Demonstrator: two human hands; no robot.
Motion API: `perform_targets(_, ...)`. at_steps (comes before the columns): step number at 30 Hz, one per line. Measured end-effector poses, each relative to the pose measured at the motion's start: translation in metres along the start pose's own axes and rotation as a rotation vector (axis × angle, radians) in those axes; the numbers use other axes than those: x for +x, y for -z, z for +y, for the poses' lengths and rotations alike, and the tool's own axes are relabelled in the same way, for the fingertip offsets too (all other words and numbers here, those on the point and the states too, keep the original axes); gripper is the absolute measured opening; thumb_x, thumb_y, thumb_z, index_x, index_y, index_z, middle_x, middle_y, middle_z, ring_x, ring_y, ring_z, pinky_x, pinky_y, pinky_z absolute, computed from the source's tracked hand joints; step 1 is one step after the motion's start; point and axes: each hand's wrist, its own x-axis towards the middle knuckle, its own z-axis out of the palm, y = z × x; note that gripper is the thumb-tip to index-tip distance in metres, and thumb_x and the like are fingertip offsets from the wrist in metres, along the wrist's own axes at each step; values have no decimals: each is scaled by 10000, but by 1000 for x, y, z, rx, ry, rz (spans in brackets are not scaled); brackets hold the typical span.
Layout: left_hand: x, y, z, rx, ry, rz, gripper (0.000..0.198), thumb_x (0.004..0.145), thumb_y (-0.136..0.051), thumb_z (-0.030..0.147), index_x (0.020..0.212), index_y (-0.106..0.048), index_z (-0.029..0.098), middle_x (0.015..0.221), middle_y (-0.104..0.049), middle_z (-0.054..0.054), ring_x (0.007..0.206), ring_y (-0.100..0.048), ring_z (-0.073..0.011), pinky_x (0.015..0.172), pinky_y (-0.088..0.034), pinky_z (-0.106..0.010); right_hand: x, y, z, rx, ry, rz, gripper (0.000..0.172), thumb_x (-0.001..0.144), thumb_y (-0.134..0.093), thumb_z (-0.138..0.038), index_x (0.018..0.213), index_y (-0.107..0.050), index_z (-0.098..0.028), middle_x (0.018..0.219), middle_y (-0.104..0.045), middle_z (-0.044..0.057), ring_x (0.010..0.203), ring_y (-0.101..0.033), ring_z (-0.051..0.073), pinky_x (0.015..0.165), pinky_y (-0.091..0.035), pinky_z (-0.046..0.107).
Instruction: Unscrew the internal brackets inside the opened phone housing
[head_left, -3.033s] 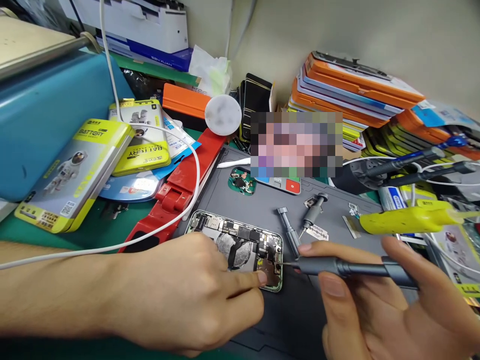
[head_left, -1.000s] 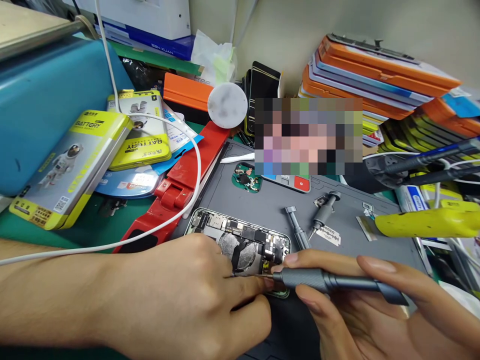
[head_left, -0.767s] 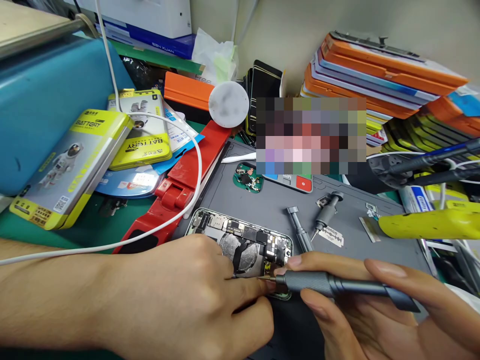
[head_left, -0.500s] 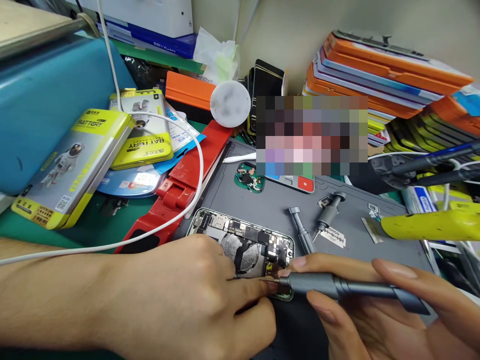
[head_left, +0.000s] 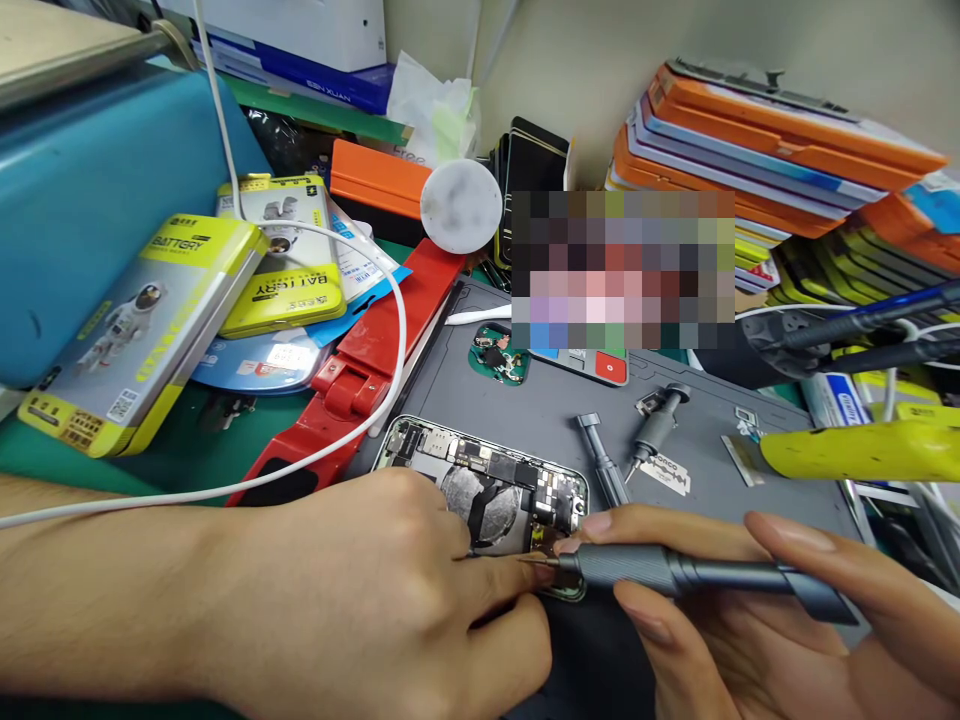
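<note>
An opened smartphone [head_left: 491,462] lies on the grey work mat, its circuit board and round wireless charging coil exposed. My left hand [head_left: 390,590] is closed over its near side, covering the lower left part. The left index fingertip rests by the near right corner, and what lies under the curled fingers is hidden. My right hand [head_left: 780,600] grips a grey precision screwdriver [head_left: 637,568] between thumb and fingers. The tool lies almost level, and its thin bit points left, meeting the left index fingertip at the phone.
Two more drivers [head_left: 600,455] [head_left: 660,425], a razor blade [head_left: 669,474] and a yellow-handled tool [head_left: 862,452] lie on the mat [head_left: 442,385]. Yellow battery boxes [head_left: 142,330], a red folding stand [head_left: 352,385] and a white cable [head_left: 401,330] are left. Orange cases [head_left: 772,130] stack at the back right.
</note>
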Motion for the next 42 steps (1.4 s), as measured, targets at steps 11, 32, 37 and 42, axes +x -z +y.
perform_targets(11,0,0,0,3,-7,-3,238,1080,-558,123,1074,-790,176,1303,-827,-72,653,-705,-206,472,-537,-368,-26,-23,2,-32,-46,210,406,994,-767,-199,1375,-731,-333,1009,-855,10,746,-813,218,610,-664,318)
perform_targets(32,-2,-3,-1,16,-25,34,236,1088,-547,128,1096,-781,162,1337,-811,-109,726,-762,-211,554,-611,-354,-15,-34,-11,135,54,240,577,1051,-628,-102,1600,-597,-278,1246,-836,99,973,-842,245,869,-728,390)
perform_targets(37,-3,-7,0,31,2,121,103,1031,-662,158,1044,-762,178,1146,-849,-104,700,-762,-196,637,-636,-315,-5,-37,-26,146,34,471,767,974,-562,81,1616,-586,-337,1142,-839,48,870,-809,185,757,-701,320)
perform_targets(42,-4,-11,2,83,36,167,121,1031,-640,166,1034,-749,219,1222,-847,-44,649,-718,-161,534,-571,-302,-3,-29,-21,90,116,425,772,917,-515,137,1603,-598,-207,1229,-797,89,1046,-789,195,867,-682,345)
